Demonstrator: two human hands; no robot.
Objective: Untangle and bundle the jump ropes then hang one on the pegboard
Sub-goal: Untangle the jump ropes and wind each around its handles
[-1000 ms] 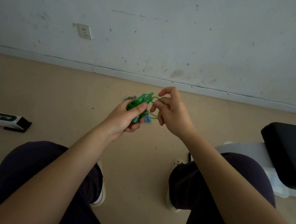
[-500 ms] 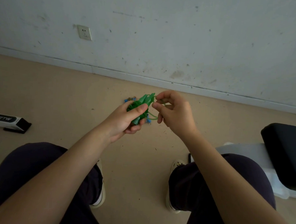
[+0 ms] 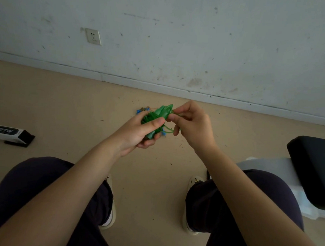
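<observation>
Up front, left hand [image 3: 139,133] gripping green jump rope bundle [image 3: 156,119], right hand [image 3: 193,125] pinching its cord, lettered box [image 3: 10,134] unreadable.

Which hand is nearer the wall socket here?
Left. The left hand, gripping the green jump rope, sits closer below the wall socket; the right hand, pinching the cord, lies farther right.

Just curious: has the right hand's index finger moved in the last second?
Yes. The right hand curled its fingers down onto the green jump rope, away from the wall's baseboard.
</observation>
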